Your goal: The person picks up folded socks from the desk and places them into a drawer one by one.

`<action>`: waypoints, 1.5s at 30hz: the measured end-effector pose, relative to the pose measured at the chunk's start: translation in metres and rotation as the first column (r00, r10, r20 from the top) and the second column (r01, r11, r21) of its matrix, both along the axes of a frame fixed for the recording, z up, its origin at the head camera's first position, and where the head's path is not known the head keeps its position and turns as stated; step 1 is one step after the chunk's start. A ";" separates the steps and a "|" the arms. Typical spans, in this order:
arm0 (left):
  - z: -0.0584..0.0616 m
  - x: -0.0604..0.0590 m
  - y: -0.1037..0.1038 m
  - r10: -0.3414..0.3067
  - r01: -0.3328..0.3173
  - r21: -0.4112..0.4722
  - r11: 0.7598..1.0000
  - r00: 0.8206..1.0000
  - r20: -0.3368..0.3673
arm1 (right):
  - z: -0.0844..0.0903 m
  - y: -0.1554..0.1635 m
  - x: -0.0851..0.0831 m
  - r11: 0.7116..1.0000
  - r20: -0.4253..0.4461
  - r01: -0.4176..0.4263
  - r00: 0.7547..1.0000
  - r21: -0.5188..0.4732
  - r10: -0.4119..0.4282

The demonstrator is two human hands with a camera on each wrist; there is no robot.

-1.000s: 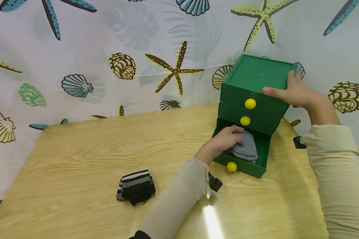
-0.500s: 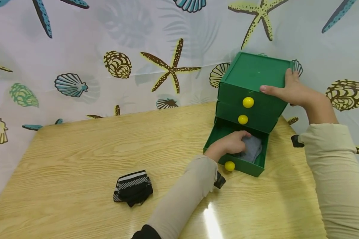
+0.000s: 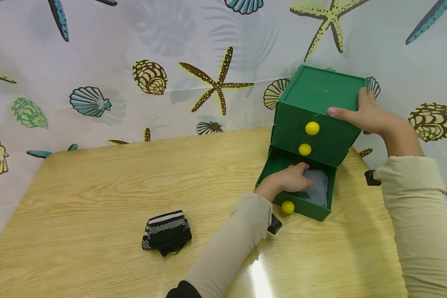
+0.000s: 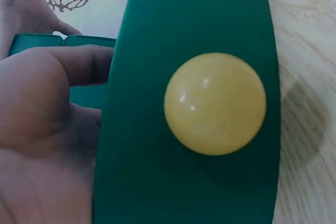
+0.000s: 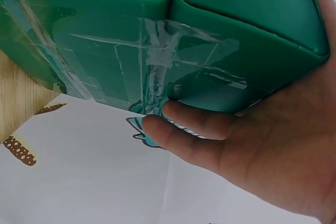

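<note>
A green three-drawer chest point(image 3: 320, 93) with yellow knobs stands at the table's far right. Its bottom drawer point(image 3: 301, 209) is pulled out and a folded grey sock point(image 3: 318, 189) lies inside. My left hand point(image 3: 287, 179) reaches into that drawer, fingers curled over the sock's left part. In the left wrist view the drawer front point(image 4: 189, 19) and its yellow knob point(image 4: 215, 103) fill the frame, with my left hand point(image 4: 42, 129) behind. My right hand point(image 3: 362, 114) grips the chest's top right corner. Its fingers point(image 5: 194, 129) wrap round the taped back of the chest point(image 5: 105, 40).
A folded black-and-white striped sock bundle point(image 3: 167, 233) lies on the wooden table point(image 3: 97, 194), near the front and left of my left arm. A seashell-and-starfish patterned curtain point(image 3: 152, 62) hangs directly behind the table and the chest.
The grey sock has gone from the drawer's front rim down into the drawer under my left hand. My right hand has stayed on the chest.
</note>
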State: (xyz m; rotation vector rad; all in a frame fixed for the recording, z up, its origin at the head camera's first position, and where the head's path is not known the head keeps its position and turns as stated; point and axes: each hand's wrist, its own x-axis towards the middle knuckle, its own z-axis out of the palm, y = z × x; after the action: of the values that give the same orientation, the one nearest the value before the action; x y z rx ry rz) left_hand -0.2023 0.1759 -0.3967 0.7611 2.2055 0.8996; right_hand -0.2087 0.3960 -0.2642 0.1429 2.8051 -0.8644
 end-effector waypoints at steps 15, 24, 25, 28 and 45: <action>0.032 0.026 -0.069 -0.029 0.030 0.002 1.000 0.982 -0.187 | 0.002 -0.001 0.001 1.000 0.028 -0.009 1.000 -0.004 0.010; 0.054 0.054 -0.161 0.091 -0.065 0.140 0.988 0.978 -0.187 | 0.003 0.001 0.003 1.000 0.027 -0.026 0.999 -0.002 0.026; 0.055 0.058 -0.173 0.115 -0.089 0.141 0.986 0.976 -0.186 | 0.003 0.000 0.003 1.000 0.032 -0.031 0.999 0.000 0.031; 0.053 0.070 -0.208 0.208 -0.186 0.132 0.974 0.961 -0.181 | 0.003 -0.002 0.003 0.999 0.032 -0.031 0.999 -0.007 0.031; -0.009 0.093 -0.348 0.428 -0.422 0.089 0.902 0.902 -0.066 | 0.005 -0.001 0.003 0.999 0.031 -0.033 0.999 -0.021 0.034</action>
State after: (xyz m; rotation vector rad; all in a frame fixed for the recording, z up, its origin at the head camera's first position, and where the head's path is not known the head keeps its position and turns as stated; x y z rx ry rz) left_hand -0.1089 -0.1722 -0.4060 0.3510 2.4756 1.1807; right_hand -0.2055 0.3949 -0.2592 0.1049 2.7608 -0.8749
